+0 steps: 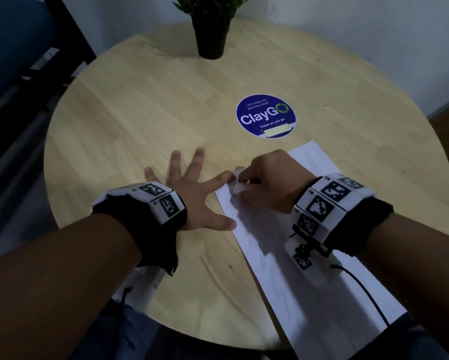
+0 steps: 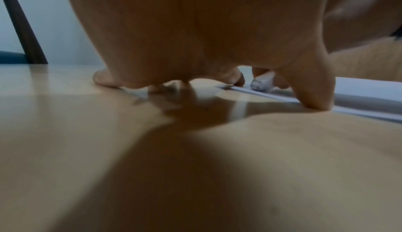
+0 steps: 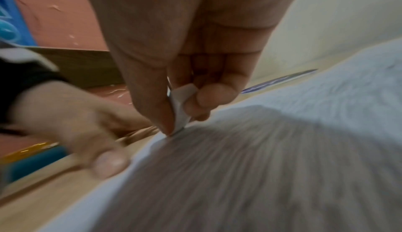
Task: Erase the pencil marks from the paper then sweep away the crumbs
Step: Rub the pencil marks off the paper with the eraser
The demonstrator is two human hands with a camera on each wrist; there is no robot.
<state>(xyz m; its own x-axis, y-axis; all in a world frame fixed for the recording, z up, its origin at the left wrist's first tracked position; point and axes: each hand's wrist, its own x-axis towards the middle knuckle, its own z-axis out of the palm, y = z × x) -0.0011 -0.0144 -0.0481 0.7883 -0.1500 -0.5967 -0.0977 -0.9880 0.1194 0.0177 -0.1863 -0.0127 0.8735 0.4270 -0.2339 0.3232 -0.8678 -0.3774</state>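
Observation:
A white sheet of paper (image 1: pixel 283 245) lies slantwise on the round wooden table (image 1: pixel 145 105), reaching past its near edge. My right hand (image 1: pixel 267 183) pinches a small white eraser (image 3: pixel 180 108) between thumb and fingers, its tip pressed on the paper (image 3: pixel 304 98) near the left edge. The eraser (image 2: pixel 262 82) shows smudged grey in the left wrist view. My left hand (image 1: pixel 189 193) lies spread flat on the table, with index fingertip and thumb pressing the paper's left edge (image 2: pixel 359 101). Faint pencil marks show on the paper under my right hand.
A dark potted plant (image 1: pixel 211 29) stands at the table's far edge. A round blue ClayGo sticker (image 1: pixel 265 116) lies on the table just beyond the paper. A dark chair frame (image 1: pixel 62 40) stands off the table's far left.

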